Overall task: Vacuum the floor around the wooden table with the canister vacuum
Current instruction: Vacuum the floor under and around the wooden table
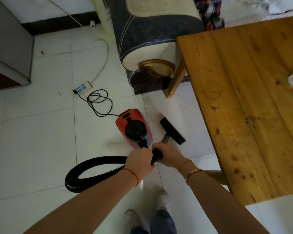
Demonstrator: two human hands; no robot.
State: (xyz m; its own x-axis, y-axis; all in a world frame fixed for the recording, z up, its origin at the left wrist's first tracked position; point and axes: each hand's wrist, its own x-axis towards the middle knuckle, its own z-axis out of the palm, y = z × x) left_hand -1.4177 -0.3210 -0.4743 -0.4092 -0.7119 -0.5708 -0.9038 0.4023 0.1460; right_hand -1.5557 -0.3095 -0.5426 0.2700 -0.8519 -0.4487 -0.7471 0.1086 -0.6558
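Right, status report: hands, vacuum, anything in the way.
Left hand and right hand both gripping black hose. Red canister on floor, nozzle down beside wooden table. Power cord coiled ahead.

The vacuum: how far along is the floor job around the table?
Set up: the red canister is plugged into the power strip. In hand: both hands, left and right, grip the hose, with the floor nozzle beside the wooden table. How much floor is left cannot be judged.

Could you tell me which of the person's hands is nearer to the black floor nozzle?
The right hand. It grips the wand handle just below the floor nozzle, while the left hand holds the hose further left, beside the red canister.
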